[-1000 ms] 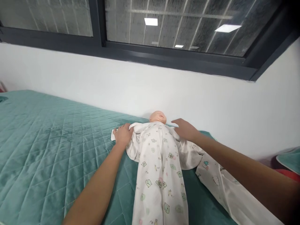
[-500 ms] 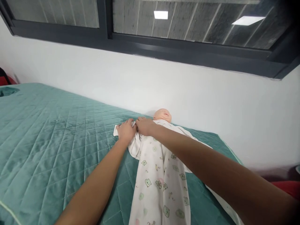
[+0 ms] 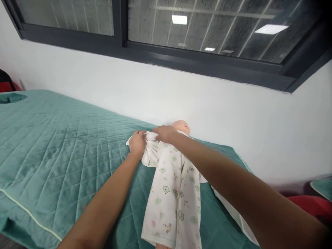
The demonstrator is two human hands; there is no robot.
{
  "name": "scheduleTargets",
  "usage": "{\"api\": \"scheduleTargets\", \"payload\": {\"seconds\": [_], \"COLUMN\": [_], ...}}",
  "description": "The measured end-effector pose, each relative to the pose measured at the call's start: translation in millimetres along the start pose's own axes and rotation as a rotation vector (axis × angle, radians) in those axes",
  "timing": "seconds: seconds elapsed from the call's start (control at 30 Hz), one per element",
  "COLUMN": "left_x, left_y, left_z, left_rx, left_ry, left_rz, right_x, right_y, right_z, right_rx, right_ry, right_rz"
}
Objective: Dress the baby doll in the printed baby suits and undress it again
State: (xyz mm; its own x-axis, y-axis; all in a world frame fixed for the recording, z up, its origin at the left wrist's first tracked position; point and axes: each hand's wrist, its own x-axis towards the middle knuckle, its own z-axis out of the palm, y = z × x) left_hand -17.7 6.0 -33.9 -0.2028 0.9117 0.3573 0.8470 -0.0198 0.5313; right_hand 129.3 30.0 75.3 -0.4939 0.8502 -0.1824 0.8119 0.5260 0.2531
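Garment [image 3: 162,200]: white ground, scattered print of green animal faces, soft green and pink spots, and small brown-and-yellow motifs. Sleeve [image 3: 149,154], left: white. Doll head [image 3: 181,125], far: peach-pink. Cloth [image 3: 234,211], near right: white. Quilted cover [image 3: 85,138]: teal green, stitched in a diamond lattice; piping [image 3: 31,216], near left, pale yellow-green. Wall [image 3: 116,86]: white. Window frame [image 3: 155,57], far: dark charcoal. Window pane [image 3: 202,31], right: mottled grey, crossed by pale stripes, with bright white four-sided patches. Item [image 3: 6,86], far left: red and black. Bundle [image 3: 303,204], right: red.
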Motion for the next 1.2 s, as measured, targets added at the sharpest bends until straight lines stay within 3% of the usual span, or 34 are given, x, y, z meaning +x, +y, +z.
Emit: {"api": "scheduleTargets", "payload": {"seconds": [0.27,0.5,0.67,0.77,0.87,1.0,1.1,1.2], "left_x": [-11.1,-11.8,-15.8,-17.9,-20.6,-25.0,-27.4,-28.4], "left_y": [-2.6,1.0,4.1,3.7,3.2,5.1,7.4,7.7], "left_z": [-4.0,-2.6,-1.1,-1.6,-3.6,-7.0,-8.5,-8.9], "left_rx": [0.019,0.083,0.183,0.213,0.233,0.259,0.263,0.256], "left_ry": [-0.047,-0.015,0.030,0.026,0.036,0.063,0.047,0.040], "left_rz": [-0.009,-0.010,0.193,0.232,0.200,0.125,0.093,0.074], "right_x": [-28.7,-23.9,-7.4,-9.2,-29.0,-76.4,-111.8,-136.6], "right_y": [15.9,10.4,-5.1,-2.4,18.5,60.8,83.3,90.1], "right_z": [-12.6,-2.1,14.7,17.6,16.9,28.2,54.6,88.0], "right_rx": [-0.043,-0.001,0.073,0.119,0.168,0.219,0.244,0.232], "right_ry": [0.055,0.083,0.085,0.098,0.134,0.260,0.386,0.348], "right_rz": [0.050,0.025,-0.015,-0.065,-0.124,-0.113,0.083,0.321]}}
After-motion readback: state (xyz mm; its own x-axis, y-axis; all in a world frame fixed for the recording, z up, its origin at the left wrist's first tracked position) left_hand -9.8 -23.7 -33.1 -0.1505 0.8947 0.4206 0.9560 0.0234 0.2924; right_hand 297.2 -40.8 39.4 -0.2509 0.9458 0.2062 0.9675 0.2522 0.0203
